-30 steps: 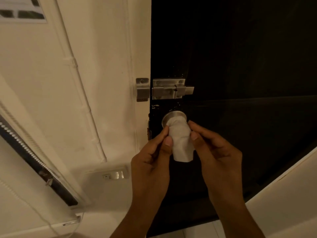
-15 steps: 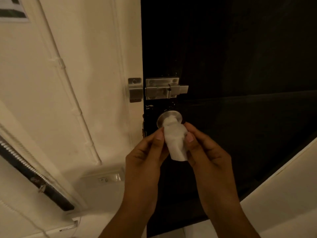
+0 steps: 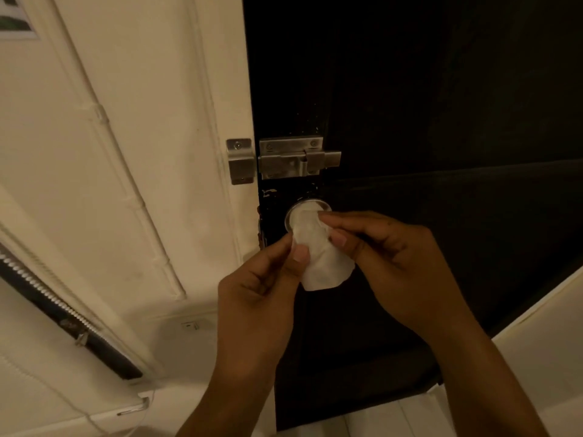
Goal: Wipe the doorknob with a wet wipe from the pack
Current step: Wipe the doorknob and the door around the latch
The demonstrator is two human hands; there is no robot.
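Observation:
A white wet wipe (image 3: 321,260) is draped over the round silver doorknob (image 3: 307,205) on the dark door (image 3: 441,121); only the knob's upper rim shows. My left hand (image 3: 262,294) pinches the wipe's left side between thumb and fingers. On the wipe's right side is my right hand (image 3: 391,260), its fingertips pressing the cloth onto the top of the knob. The wipe's lower end hangs loose between both hands. The pack of wipes is not in view.
A metal slide bolt (image 3: 296,160) sits just above the knob, its keeper (image 3: 241,160) on the cream door frame. A white conduit (image 3: 126,190) runs down the wall at left. A dark strip with a beaded cord (image 3: 56,304) crosses the lower left.
My right hand's fingers have moved up onto the top of the knob with the wipe. My left hand stays pinched on the wipe's left side.

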